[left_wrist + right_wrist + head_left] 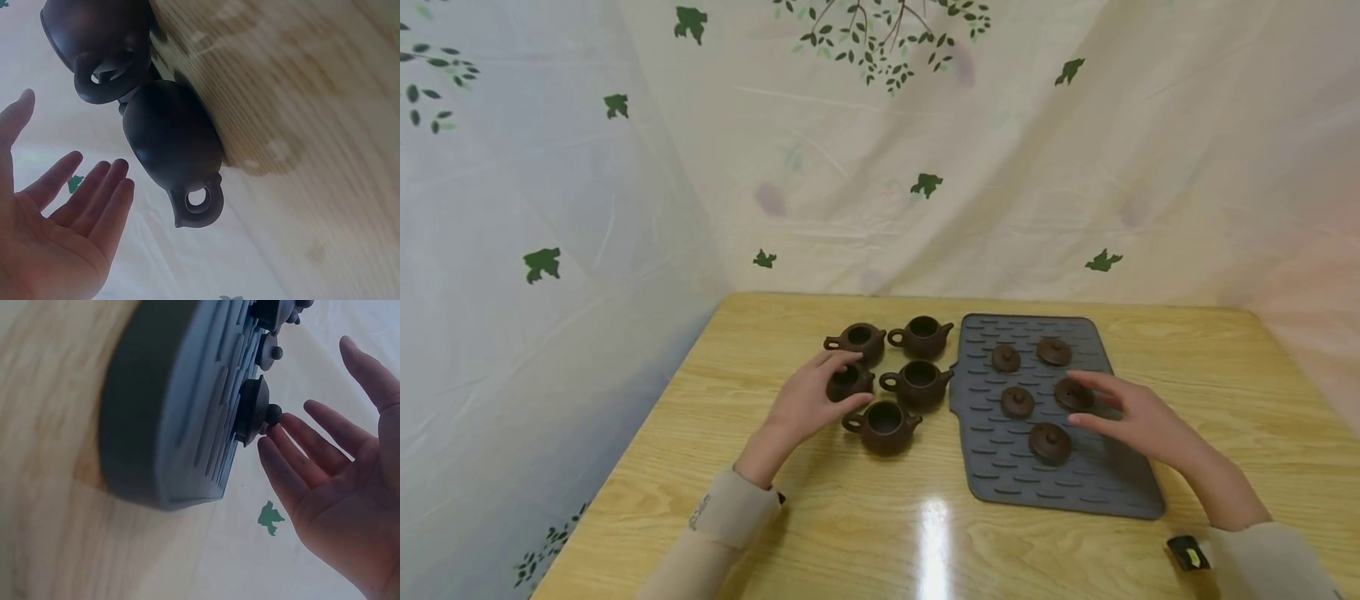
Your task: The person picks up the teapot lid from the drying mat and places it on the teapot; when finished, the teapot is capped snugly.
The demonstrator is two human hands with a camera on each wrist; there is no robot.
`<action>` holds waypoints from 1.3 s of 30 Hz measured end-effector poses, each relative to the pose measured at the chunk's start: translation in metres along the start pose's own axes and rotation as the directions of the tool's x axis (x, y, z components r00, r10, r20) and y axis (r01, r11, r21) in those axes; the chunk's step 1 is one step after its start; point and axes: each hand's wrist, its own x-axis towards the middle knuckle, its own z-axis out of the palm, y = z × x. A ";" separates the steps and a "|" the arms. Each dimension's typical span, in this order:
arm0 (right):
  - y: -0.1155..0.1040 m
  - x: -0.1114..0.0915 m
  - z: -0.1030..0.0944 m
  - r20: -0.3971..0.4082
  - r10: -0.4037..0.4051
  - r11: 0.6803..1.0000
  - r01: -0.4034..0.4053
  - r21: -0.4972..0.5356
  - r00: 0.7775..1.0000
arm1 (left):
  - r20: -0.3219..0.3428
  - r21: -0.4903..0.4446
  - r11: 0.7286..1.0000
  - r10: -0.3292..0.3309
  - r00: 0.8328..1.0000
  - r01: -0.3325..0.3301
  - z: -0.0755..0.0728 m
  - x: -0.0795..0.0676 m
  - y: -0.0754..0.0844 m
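Note:
Several small dark-brown teapots without lids stand grouped on the table's left half. My left hand reaches over one teapot, thumb and fingers spread apart on either side of it; in the left wrist view the hand is empty beside the pots. A nearer teapot sits just right of the thumb. Over the grey ridged mat, my right hand has its thumb and fingers parted around a round knobbed lid. The right wrist view shows those fingers extended, fingertips close to a lid's knob.
More lids lie on the mat, among them a front one and a back one. Two teapots, one with a spout toward the mat, stand close to its left edge. A patterned cloth hangs behind the wooden table.

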 end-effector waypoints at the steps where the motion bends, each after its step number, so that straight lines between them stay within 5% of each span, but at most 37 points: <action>1: 0.000 0.000 0.000 -0.006 -0.007 1.000 0.007 -0.003 1.000 | 0.002 -0.004 1.000 0.005 1.000 -0.005 0.000 0.000 0.000; 17: -0.005 -0.004 0.002 -0.075 -0.050 0.999 0.048 -0.022 0.996 | 0.046 -0.084 0.995 0.062 0.997 -0.058 0.004 -0.003 0.001; 39: -0.008 -0.005 0.012 0.037 -0.050 0.999 0.049 0.018 0.998 | 0.184 -0.150 0.988 0.072 0.980 -0.044 0.006 -0.003 -0.003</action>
